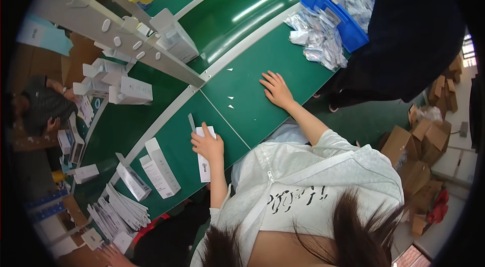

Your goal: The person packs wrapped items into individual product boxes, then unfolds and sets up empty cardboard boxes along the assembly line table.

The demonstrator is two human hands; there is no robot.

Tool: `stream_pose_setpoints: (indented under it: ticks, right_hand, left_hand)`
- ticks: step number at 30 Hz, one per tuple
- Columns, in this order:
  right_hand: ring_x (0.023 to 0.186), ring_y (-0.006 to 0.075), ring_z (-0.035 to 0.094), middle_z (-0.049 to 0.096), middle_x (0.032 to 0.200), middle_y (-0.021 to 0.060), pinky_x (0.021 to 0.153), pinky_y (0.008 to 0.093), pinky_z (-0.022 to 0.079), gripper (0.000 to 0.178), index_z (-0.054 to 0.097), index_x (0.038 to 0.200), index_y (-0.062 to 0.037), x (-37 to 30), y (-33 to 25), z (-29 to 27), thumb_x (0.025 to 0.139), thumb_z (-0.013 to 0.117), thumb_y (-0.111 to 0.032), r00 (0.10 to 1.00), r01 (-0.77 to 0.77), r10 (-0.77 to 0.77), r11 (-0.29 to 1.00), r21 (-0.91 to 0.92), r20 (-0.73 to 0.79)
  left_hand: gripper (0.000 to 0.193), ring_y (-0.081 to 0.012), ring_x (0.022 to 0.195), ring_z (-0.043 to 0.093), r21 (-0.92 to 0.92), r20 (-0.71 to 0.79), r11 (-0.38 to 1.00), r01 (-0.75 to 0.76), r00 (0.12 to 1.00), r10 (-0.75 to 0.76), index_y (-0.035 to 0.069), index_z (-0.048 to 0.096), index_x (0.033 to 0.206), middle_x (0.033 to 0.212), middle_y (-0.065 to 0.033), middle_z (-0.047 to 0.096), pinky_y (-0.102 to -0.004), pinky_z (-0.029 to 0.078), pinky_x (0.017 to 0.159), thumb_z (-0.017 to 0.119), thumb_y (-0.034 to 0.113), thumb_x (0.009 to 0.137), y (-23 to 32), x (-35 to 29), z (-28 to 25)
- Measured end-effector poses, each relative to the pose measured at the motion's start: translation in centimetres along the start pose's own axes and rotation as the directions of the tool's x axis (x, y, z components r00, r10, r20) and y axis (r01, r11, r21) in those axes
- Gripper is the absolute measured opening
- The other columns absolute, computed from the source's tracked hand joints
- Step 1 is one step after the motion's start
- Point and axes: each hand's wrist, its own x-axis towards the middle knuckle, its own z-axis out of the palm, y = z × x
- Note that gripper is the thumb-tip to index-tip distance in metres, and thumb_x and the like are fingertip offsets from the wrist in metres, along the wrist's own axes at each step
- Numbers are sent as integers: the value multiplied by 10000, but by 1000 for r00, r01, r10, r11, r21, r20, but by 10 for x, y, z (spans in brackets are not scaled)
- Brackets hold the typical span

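Observation:
A narrow white box (204,170) with a printed picture lies on the green table (237,85), one end flap raised. My left hand (208,147) lies across it, the fingers over one long side and the thumb at the other. Flat on the tabletop to the right, my right hand (277,92) has its fingers spread and holds nothing. A few small white paper scraps (231,98) are scattered to the left of my right hand.
Open white boxes (160,171) and a stack of flattened cartons (117,209) stand at left. Small bagged items (319,37) are heaped beside a blue bin (348,32), where another person works. A metal post (151,50) rises behind; a conveyor belt (227,24) runs past.

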Motion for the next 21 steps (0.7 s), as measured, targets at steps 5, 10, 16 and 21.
stream_pose_setpoints:
  ticks: [5,10,16,21]
  right_hand:
    - [1236,260,326,421,1284,58,1032,412,231,376,511,1128,-88,-1,2,1,757,531,-145,1000,-5,6,1000,28,-10]
    - [1229,255,336,430,1276,58,1033,405,232,375,522,1113,-87,1,1,1,740,537,-132,1000,28,-28,998,50,-3]
    - [1240,261,320,419,1287,64,1031,414,225,392,516,1118,-74,0,1,1,729,535,-119,1000,17,-17,997,74,7]
    - [1247,270,306,406,1296,76,1030,427,219,407,511,1123,-64,-2,0,3,720,535,-114,999,37,-38,997,66,12]
  left_hand:
    - [566,-323,877,388,6,16,1000,10,1000,-10,180,423,1212,1153,-222,340,-401,344,735,601,223,676,-2,1,2]
    - [570,-321,870,384,30,-7,999,40,999,-40,183,431,1205,1141,-219,345,-400,342,735,607,229,664,2,1,1]
    - [560,-320,865,377,70,64,997,42,997,-47,187,449,1183,1124,-213,353,-400,331,740,617,235,650,4,-2,6]
    - [554,-318,876,371,88,33,995,51,998,-54,188,454,1176,1118,-206,357,-399,320,755,620,229,649,7,-4,4]
